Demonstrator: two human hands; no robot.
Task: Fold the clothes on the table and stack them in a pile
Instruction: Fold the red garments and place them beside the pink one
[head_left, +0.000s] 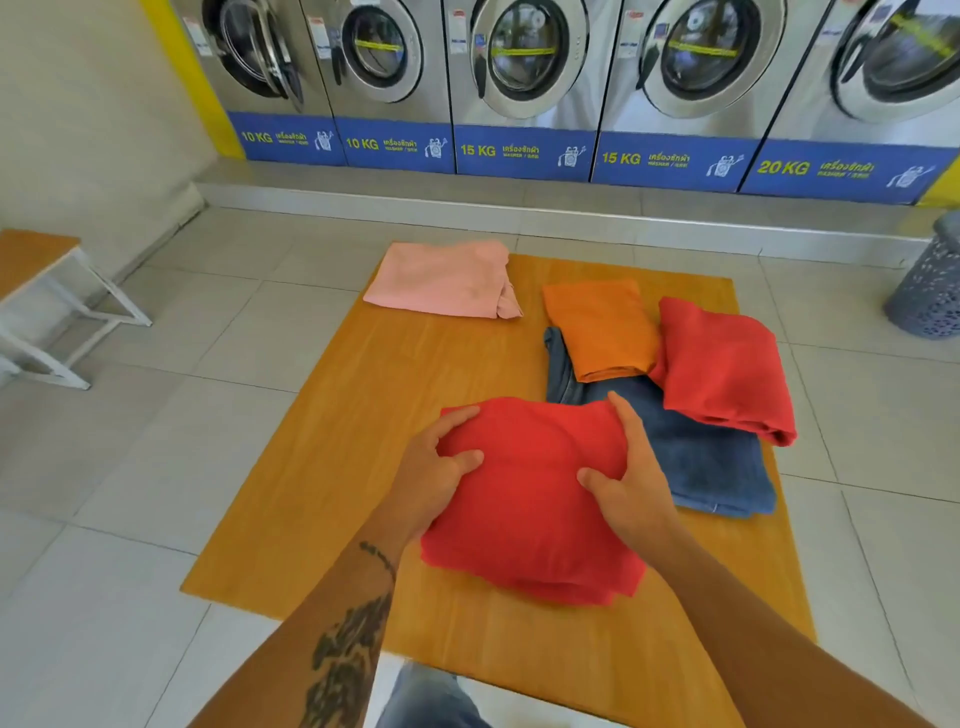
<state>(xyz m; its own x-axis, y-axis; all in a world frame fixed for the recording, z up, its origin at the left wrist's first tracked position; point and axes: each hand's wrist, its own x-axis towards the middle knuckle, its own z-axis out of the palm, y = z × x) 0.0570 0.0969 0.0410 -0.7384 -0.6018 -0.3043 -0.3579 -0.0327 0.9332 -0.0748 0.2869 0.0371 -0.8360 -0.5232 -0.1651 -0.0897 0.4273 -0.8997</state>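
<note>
A folded red cloth (530, 509) lies near the front of the wooden table (332, 467). My left hand (436, 467) grips its left edge, thumb on top. My right hand (628, 478) holds its right side, fingers curled over the far edge. To the right lies folded blue denim (711, 467), partly under a folded orange cloth (602, 327) and a second folded red cloth (722, 364). A folded pink cloth (447, 278) rests at the table's far left corner.
A row of front-loading washing machines (524, 78) lines the far wall on a raised step. A white-legged bench (47, 306) stands at the left. A grey perforated laundry basket (930, 286) sits on the tiled floor at the right.
</note>
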